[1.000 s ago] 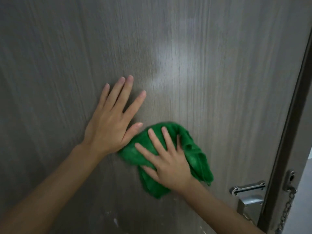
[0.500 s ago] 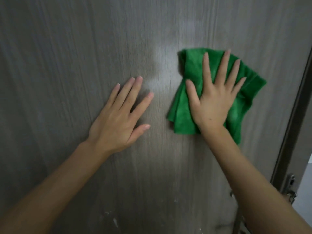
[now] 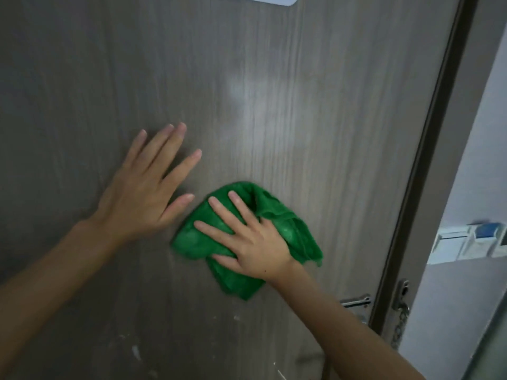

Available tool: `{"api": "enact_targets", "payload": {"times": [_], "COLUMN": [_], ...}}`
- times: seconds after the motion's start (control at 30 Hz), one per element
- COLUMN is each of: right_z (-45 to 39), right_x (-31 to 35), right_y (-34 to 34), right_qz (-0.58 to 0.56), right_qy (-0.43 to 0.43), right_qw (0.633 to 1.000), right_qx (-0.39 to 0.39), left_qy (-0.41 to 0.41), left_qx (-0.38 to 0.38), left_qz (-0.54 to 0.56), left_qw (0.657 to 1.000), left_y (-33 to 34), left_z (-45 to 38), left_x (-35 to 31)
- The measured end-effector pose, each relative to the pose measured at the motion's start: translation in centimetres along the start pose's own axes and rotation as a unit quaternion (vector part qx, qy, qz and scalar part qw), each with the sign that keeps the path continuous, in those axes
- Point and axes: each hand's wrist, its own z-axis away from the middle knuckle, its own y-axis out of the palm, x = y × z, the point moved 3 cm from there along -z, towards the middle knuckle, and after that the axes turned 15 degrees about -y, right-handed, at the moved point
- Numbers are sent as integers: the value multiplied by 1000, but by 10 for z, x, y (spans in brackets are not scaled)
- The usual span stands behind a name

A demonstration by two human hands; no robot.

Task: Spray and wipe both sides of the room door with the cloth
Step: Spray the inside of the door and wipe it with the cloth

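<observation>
Pressing green cloth [image 3: 290,231] on door [image 3: 301,105], right hand [image 3: 255,242] fingers spread, left hand [image 3: 142,193] flat.

Two bare forearms, no sleeves showing, left hand [image 3: 142,193] and right hand [image 3: 255,242] ungloved, short plain fingernails

A bright green cloth [image 3: 285,229] against a grey-brown wood-grain door [image 3: 274,91] with a dark brown edge; silver handle [image 3: 355,301], pale white wall [image 3: 482,160] beyond.

Grey wood-grain door [image 3: 301,119] carries a crumpled green cloth [image 3: 277,215] against its face.
</observation>
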Motion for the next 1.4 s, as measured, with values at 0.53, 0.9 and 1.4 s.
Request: {"api": "enact_targets", "payload": {"times": [0.53,0.9,1.4], "right_z": [99,108,-9], "right_x": [-157,-66,-113], "right_y": [-36,7,-41], "right_qz": [66,26,71], "right_qy": [472,464,427], "right_qw": [865,874,890], "right_qx": [-158,-143,-146], "left_qy": [16,35,3], "left_qx": [81,84,8], "left_qz": [-51,-63,-15], "left_qw": [995,994,1000], "left_y": [45,53,9], "left_z": [-67,-62,-22], "left_x": [-115,-111,-69]}}
